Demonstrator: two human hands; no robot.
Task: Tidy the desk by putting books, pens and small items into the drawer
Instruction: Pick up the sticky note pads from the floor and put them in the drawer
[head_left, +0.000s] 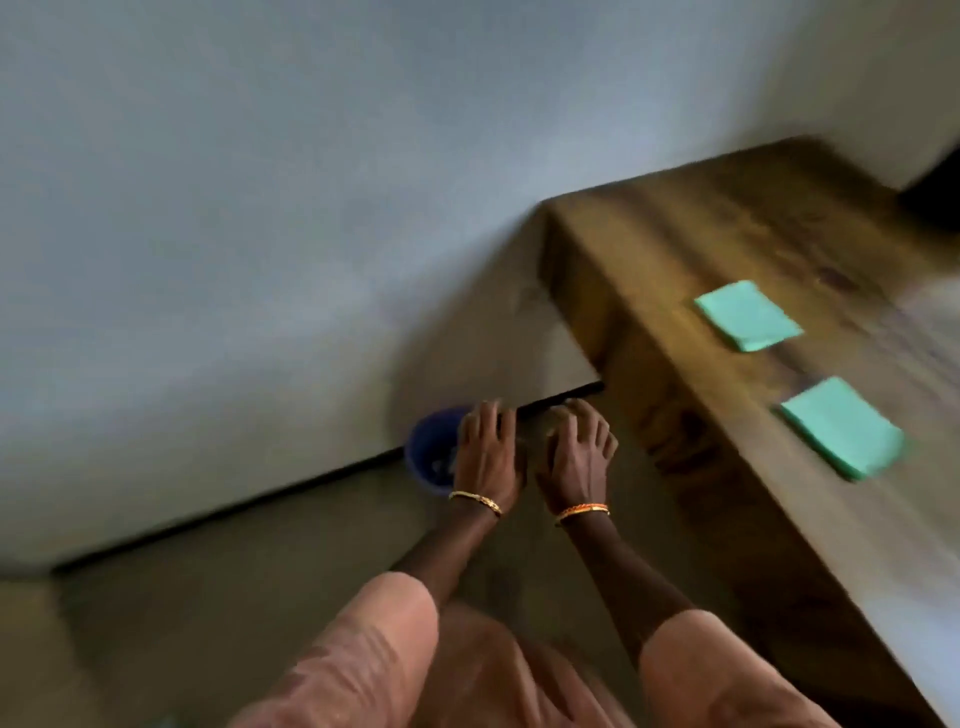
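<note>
The view is motion-blurred. Two flat teal books lie on the wooden desk (701, 234) at the right, one further back (747, 316) and one nearer (841, 427). My left hand (488, 454) and my right hand (575, 457) are stretched out side by side, backs up, left of the desk's front corner and above the floor. Their fingers hang loosely apart and I see nothing in either hand. Each wrist wears a gold bangle. No drawer shows in this view.
A blue round bin (428, 452) stands on the floor against the pale wall (260, 208), partly behind my left hand. A dark skirting line (234, 514) runs along the wall's foot. Pink sleeves fill the bottom of the view.
</note>
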